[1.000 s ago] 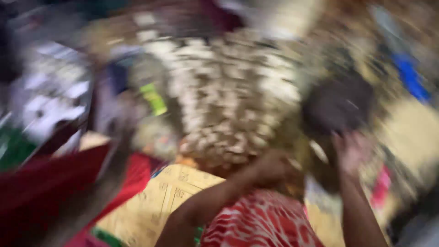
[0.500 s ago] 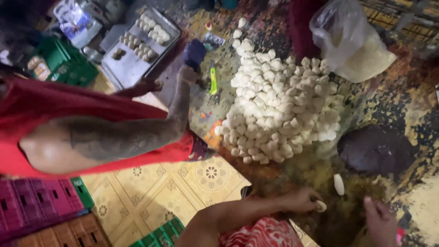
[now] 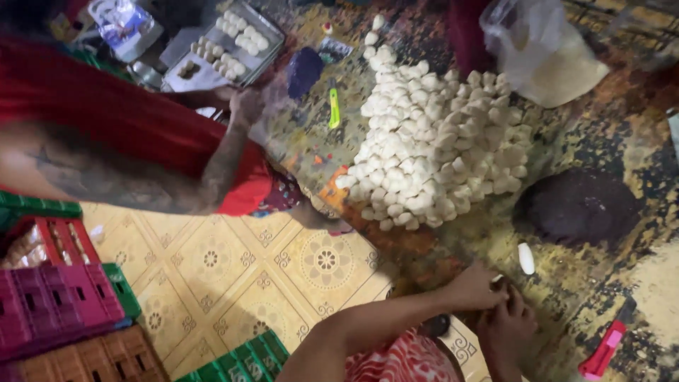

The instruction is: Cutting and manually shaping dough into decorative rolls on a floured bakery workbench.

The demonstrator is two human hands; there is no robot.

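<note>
My left hand (image 3: 479, 288) and my right hand (image 3: 511, 327) meet at the bottom right, fingers closed together around a small white dough piece (image 3: 498, 279) that barely shows. Just beyond them a single white piece (image 3: 526, 258) lies beside a dark round lump (image 3: 576, 209). A big pile of white dough pieces (image 3: 438, 141) covers the stained surface further out. Another person in a red shirt (image 3: 106, 113) leans in from the left, with a tattooed arm and a hand (image 3: 245, 106) near a metal tray (image 3: 272, 32) of white pieces.
A plastic bag of pale powder (image 3: 548, 53) sits at the top right. A yellow-green cutter (image 3: 334, 107) lies left of the pile and a pink cutter (image 3: 601, 351) at the bottom right. Red, magenta and green crates (image 3: 60, 297) stack at the lower left on a yellow patterned mat (image 3: 233, 269).
My right hand has come across to join my left hand on the small piece. The other person's hand has drawn back toward the tray. The heavy blur of a second ago is gone.
</note>
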